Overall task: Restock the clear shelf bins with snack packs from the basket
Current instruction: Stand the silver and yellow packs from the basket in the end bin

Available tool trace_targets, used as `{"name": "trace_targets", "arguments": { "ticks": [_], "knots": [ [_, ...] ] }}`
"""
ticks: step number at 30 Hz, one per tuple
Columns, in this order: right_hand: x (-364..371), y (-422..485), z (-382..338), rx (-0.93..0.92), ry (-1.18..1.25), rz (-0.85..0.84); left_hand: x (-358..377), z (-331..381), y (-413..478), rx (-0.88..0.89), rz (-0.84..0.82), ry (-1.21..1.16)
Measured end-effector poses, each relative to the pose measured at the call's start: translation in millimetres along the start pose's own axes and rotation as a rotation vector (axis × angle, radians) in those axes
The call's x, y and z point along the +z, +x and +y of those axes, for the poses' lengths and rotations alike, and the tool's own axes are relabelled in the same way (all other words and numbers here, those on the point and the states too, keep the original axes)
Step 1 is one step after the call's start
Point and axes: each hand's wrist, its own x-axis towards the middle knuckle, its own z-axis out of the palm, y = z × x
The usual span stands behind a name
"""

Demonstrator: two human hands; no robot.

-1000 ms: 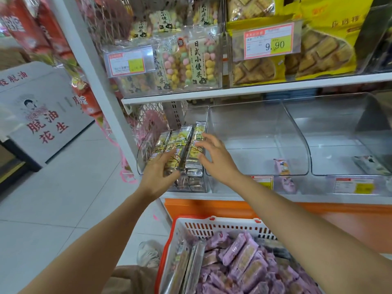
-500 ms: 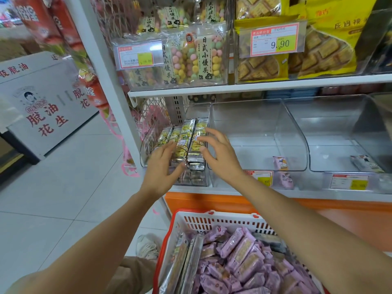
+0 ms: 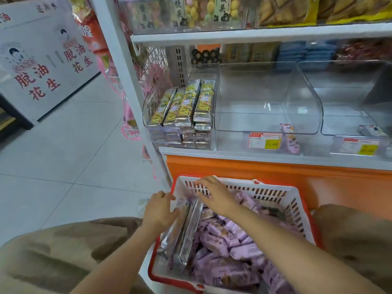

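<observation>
Left hand (image 3: 160, 211), right hand (image 3: 214, 195) touch long silver foil packs (image 3: 188, 236) in red-rimmed white plastic basket (image 3: 297, 200) (grip closure indiscernible); lift level.

Both hands off yellow packs (image 3: 184, 105) in L bin (image 3: 146, 112); L hand (image 3: 158, 211) & R hand (image 3: 214, 196) now down in basket (image 3: 275, 189), at silver packs (image 3: 188, 234).

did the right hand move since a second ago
Yes. The right hand has left the yellow packs in the left shelf bin and dropped down into the basket, by its far wall.
</observation>
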Motion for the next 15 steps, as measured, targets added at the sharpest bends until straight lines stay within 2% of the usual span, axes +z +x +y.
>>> {"name": "trace_targets", "arguments": {
  "ticks": [3,6,10,15],
  "knots": [
    [34,-6,15,0.202,0.022,-0.194,23,-8,-8,-0.032,-0.072,0.06],
    [63,-6,20,0.357,0.097,-0.293,38,-12,-9,-0.026,0.009,-0.003],
    [92,3,17,0.482,0.166,-0.176,46,-16,-9,-0.034,0.04,-0.15],
    [96,13,14,0.481,0.233,-0.082,48,-20,-8,-0.015,0.058,-0.182]
  ]
}}
